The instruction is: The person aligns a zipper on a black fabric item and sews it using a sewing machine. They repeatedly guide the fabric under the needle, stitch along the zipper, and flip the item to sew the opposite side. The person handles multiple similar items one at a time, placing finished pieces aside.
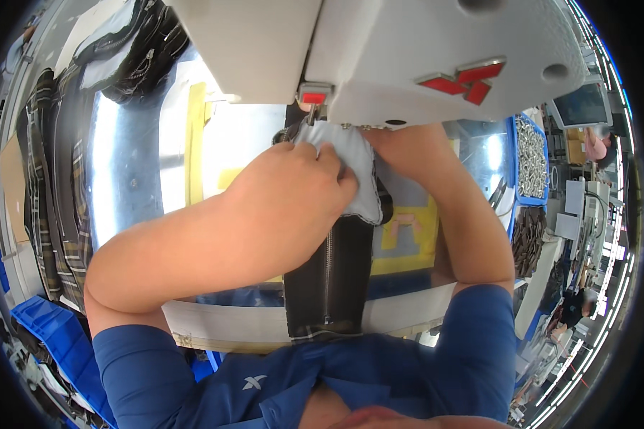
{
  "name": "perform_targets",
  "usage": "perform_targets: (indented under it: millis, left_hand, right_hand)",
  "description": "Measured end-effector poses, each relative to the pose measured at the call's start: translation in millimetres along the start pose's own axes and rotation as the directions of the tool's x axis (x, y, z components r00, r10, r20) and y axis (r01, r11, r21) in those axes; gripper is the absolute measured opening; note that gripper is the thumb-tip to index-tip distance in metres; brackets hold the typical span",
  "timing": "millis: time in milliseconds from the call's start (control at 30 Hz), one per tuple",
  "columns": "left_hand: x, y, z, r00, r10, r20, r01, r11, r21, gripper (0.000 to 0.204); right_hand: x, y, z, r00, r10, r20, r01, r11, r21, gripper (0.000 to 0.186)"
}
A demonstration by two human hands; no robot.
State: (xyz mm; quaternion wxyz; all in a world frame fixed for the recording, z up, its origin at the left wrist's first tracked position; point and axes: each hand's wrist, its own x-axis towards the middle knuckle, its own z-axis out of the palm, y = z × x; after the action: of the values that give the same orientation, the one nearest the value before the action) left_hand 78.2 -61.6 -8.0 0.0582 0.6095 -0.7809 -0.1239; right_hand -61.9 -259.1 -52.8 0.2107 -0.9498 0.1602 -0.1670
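Observation:
Beneath the white sewing machine head (444, 50), by its needle area (312, 111), lies a light grey fabric piece (361, 193) with dark stitched edges, over a long black strip with a metal zipper (328, 279). My left hand (293, 186) has its fingers curled onto the grey piece, gripping it. My right hand (401, 150) reaches to the right side of the same piece; its fingertips are hidden under the machine head and cloth. The strip runs toward me over the table's front edge.
Dark and plaid garment pieces (57, 186) are stacked at left, more dark pieces (132, 50) at back left. A blue bin of metal parts (531, 157) and dark small pieces (528, 243) stand at right. A blue crate (54, 347) sits lower left. Co-workers (572, 311) are at far right.

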Motion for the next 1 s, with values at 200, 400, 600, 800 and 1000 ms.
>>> perform_targets:
  millis: [200,400,600,800,1000]
  left_hand:
    - [-1.0,-0.2,-13.3,0.987,-0.006,0.161,0.005,1.0,0.009,0.053]
    - [-1.2,0.2,-1.3,0.999,0.031,0.04,-0.035,0.995,0.094,0.064]
    - [3.7,1.0,0.3,0.998,0.053,0.035,-0.054,0.998,0.037,0.065]
    - [7.1,1.7,3.2,0.996,0.093,-0.005,-0.093,0.996,-0.007,0.065]
    - [7.5,4.0,-0.7,0.997,0.08,0.014,-0.08,0.996,-0.042,0.067]
  right_hand:
    - [2.0,-3.2,4.1,1.0,-0.006,0.025,0.005,0.999,0.034,0.021]
    - [-1.8,12.4,2.7,0.995,-0.097,0.01,0.098,0.993,-0.07,0.019]
    - [1.1,11.7,-7.0,1.0,-0.011,0.008,0.011,1.0,0.005,0.02]
    - [-1.4,19.8,-13.9,0.999,0.036,0.037,-0.037,0.999,0.034,0.018]
    - [1.0,22.7,-12.9,0.992,0.102,0.08,-0.109,0.99,0.093,0.017]
